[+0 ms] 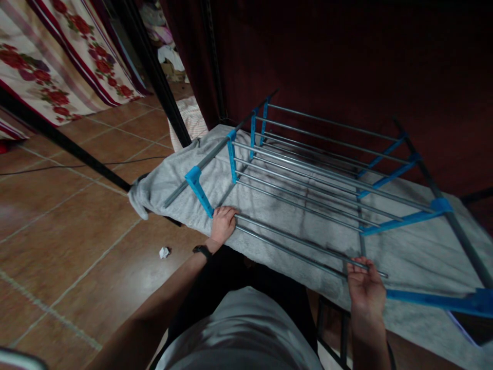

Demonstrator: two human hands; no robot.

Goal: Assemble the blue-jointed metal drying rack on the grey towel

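Note:
A rack of thin metal rods and blue plastic brackets, its frame (331, 180) partly assembled, lies across a grey blanket. My left hand (224, 225) is closed around the left end of the front metal rods, right beside a blue bracket (199, 191). Toward the other end, my right hand (365, 288) has its fingers curled around a metal rod (292, 237), palm up. That rod's right tip sticks out past my fingers, apart from the long blue bracket (427, 302) at the right. A second rod (285, 250) runs just below it, its right end hidden by my right hand.
The grey blanket (265, 205) covers a raised surface with black metal posts (154, 67) at the left. A dark red curtain (327, 61) hangs behind. On the tiled floor (88, 226) lie a crumpled white paper (164, 252) and a cable. A dark flat device (473, 326) rests at far right.

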